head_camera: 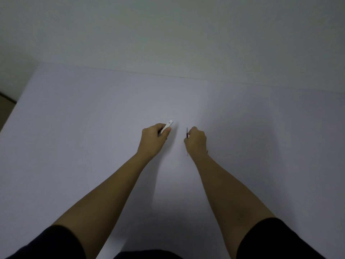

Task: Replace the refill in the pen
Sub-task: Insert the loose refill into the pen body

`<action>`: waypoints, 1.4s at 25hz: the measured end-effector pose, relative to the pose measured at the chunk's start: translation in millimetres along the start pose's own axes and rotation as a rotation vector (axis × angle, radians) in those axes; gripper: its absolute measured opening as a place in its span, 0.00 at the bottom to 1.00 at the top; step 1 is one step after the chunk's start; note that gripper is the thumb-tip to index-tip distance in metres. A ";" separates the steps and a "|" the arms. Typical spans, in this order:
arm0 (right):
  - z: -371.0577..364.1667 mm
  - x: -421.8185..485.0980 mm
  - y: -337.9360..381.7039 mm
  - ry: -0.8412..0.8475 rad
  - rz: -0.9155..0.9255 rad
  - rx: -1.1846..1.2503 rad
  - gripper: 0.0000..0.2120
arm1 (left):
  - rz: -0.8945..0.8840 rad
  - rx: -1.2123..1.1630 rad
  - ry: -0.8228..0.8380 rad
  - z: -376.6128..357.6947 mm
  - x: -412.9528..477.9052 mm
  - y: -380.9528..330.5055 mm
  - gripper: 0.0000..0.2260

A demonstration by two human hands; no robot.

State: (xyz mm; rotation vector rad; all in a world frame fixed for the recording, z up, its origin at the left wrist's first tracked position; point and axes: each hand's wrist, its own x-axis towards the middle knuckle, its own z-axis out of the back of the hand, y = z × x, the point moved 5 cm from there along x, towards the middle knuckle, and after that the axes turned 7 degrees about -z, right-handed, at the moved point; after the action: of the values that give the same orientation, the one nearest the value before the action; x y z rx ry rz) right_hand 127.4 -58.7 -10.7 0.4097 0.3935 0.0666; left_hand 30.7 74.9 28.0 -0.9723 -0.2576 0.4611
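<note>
My left hand (pixel 154 137) is closed around a white pen barrel (pixel 167 126), whose end sticks out up and to the right past my fingers. My right hand (pixel 196 142) is closed on a thin dark refill (pixel 187 132); its tip points up beyond my fingers, and a pale length shows below the hand near the wrist. The two hands are a short gap apart over the middle of the white table (pixel 93 128). Most of the barrel and the refill is hidden inside the fists.
The table's far edge (pixel 186 76) meets a plain wall. Its left edge runs diagonally at the frame's left, with floor beyond it. Dark sleeves cover my upper arms at the bottom.
</note>
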 end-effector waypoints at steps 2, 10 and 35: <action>4.9 1.9 4.0 0.005 -0.032 0.073 0.11 | 0.004 0.014 -0.003 4.7 0.1 1.0 0.11; 72.2 -12.9 14.6 0.026 -0.079 0.901 0.11 | -0.079 0.055 0.026 17.0 -17.9 -18.9 0.09; 152.0 -97.1 30.7 0.110 0.160 1.185 0.07 | -0.210 -0.135 -0.051 36.6 -63.2 -103.4 0.07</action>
State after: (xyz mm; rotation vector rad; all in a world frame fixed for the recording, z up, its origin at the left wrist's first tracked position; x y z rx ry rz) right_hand 96.8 -101.3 164.6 1.6127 0.4803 0.0033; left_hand -12.7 21.6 134.4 -1.0533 -0.4367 0.2791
